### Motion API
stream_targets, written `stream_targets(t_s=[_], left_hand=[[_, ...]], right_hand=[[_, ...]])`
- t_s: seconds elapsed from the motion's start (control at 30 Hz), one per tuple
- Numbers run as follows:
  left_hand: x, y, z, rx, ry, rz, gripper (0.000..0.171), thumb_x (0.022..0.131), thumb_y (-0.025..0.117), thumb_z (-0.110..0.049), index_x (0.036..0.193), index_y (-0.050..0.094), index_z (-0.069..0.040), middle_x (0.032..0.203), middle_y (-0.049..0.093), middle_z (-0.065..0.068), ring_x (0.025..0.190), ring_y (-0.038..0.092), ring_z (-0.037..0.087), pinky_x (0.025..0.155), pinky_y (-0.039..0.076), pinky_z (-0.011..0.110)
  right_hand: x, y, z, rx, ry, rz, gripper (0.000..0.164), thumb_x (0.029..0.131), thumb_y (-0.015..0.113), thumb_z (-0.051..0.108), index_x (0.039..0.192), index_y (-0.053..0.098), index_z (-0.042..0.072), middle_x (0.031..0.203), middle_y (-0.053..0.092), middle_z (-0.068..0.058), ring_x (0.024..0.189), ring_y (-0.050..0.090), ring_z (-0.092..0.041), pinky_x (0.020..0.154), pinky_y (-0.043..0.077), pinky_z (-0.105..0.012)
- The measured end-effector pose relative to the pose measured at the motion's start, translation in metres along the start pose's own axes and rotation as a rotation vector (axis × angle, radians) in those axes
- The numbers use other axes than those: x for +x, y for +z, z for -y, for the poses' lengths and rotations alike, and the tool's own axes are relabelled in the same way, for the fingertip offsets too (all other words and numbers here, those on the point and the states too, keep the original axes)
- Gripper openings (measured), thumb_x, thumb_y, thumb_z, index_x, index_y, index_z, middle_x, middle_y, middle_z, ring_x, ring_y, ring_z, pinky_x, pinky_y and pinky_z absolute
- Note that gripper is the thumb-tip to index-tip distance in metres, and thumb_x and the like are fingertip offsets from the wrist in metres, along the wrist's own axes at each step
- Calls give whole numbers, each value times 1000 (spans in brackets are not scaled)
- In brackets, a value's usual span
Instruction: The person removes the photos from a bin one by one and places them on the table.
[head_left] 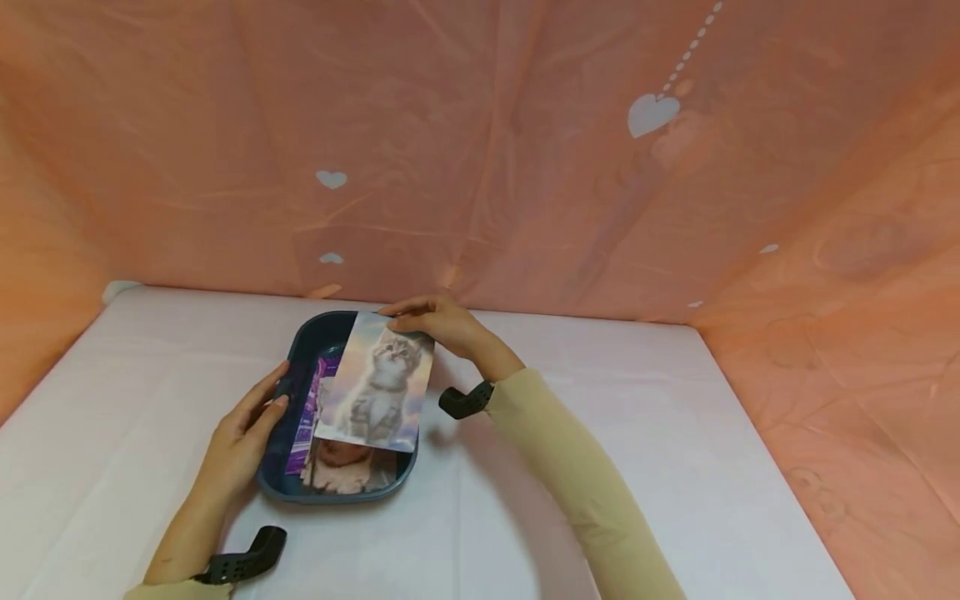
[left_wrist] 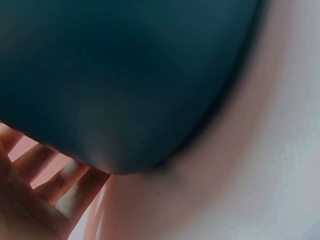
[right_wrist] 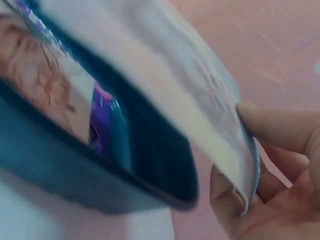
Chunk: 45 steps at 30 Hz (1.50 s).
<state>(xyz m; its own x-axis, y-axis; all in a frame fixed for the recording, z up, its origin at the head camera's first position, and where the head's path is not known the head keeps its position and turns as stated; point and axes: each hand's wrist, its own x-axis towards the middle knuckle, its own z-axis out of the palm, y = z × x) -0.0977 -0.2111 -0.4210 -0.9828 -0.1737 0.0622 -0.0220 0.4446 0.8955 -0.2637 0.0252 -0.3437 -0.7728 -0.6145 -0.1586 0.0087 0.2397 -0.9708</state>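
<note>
A dark blue plastic tray (head_left: pixel 339 498) with rounded corners is in the left half of the head view. My left hand (head_left: pixel 236 442) grips its left side, the thumb at the rim; in the left wrist view the fingers (left_wrist: pixel 75 187) reach the tray's edge. Above the tray, my right hand (head_left: pixel 446 327) pinches the top right corner of a kitten picture card (head_left: pixel 382 383). That card bends slightly in the right wrist view, thumb on one face and fingers behind. Beneath it, partly hidden, are a brownish animal picture (head_left: pixel 345 471) and a purple packet (head_left: pixel 303 429).
A white cloth covers the table (head_left: pixel 600 417). Orange-pink sheeting with pale hearts (head_left: pixel 652 115) hangs behind the table and along both sides. Each wrist wears a black band (head_left: pixel 467 401) with a protruding camera mount.
</note>
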Motion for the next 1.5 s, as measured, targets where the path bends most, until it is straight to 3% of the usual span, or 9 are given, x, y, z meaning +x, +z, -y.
stream_targets(t_s=[0.37, 0.5, 0.7, 0.9, 1.0, 1.03, 1.2, 1.37, 1.5], left_hand=[[-3, -3, 3, 0, -7, -2, 49, 101, 44, -36, 149, 35, -30, 147, 42, 21, 98, 36, -24, 78, 33, 5], [-3, -4, 5, 2, -15, -11, 49, 101, 45, -37, 149, 35, -30, 147, 42, 21, 98, 37, -24, 78, 33, 4], [-5, -5, 7, 17, -29, -16, 49, 101, 45, -36, 149, 35, -30, 146, 42, 21, 96, 37, -23, 78, 34, 6], [-7, -5, 10, 21, -42, -15, 50, 101, 45, -36, 149, 34, -31, 148, 43, 10, 96, 38, -22, 78, 35, 7], [-8, -4, 11, 20, -52, -11, 50, 101, 45, -37, 149, 34, -31, 148, 43, 8, 97, 38, -21, 78, 35, 8], [-8, -4, 11, 18, -52, -9, 50, 101, 44, -37, 150, 34, -31, 148, 43, 9, 96, 39, -21, 78, 35, 8], [-8, -5, 10, 3, -38, -5, 50, 102, 43, -36, 150, 33, -28, 148, 39, 22, 96, 38, -21, 77, 34, 7], [-8, -4, 10, -4, -40, -9, 50, 102, 43, -35, 150, 33, -28, 148, 39, 22, 97, 38, -21, 78, 33, 7], [-9, -4, 12, -10, -54, -11, 50, 102, 43, -36, 150, 33, -29, 150, 39, 14, 100, 37, -20, 80, 33, 7]], right_hand=[[-8, -35, -5, -164, 26, -45, 31, 93, 62, 15, 123, 65, 8, 136, 54, -7, 121, 52, -21, 95, 47, -33], [-9, -47, -10, -209, 28, -74, 32, 94, 61, 15, 124, 64, 4, 145, 47, -10, 130, 46, -25, 100, 44, -36], [-12, -60, -17, -233, 78, -118, 36, 95, 59, 14, 128, 60, -1, 137, 53, -14, 119, 54, -25, 96, 45, -37], [-13, -64, -25, -258, 132, -171, 31, 95, 60, 17, 124, 65, 6, 129, 60, -12, 96, 57, -16, 94, 46, -37], [-12, -64, -33, -271, 132, -171, 29, 95, 60, 16, 122, 66, 7, 127, 61, -12, 102, 59, -22, 97, 45, -40], [-11, -64, -36, -271, 127, -163, 29, 95, 60, 15, 122, 66, 6, 129, 60, -11, 110, 57, -21, 99, 44, -39], [-7, -62, -48, -250, 126, -159, 28, 94, 61, 13, 120, 67, 6, 129, 60, -11, 113, 57, -26, 92, 47, -34], [-1, -60, -58, -251, 121, -172, 27, 93, 62, 12, 118, 68, 4, 130, 61, -11, 110, 59, -24, 90, 48, -31], [3, -57, -66, -273, 90, -188, 26, 93, 60, 9, 116, 68, 1, 122, 64, -15, 97, 59, -18, 80, 47, -24]])
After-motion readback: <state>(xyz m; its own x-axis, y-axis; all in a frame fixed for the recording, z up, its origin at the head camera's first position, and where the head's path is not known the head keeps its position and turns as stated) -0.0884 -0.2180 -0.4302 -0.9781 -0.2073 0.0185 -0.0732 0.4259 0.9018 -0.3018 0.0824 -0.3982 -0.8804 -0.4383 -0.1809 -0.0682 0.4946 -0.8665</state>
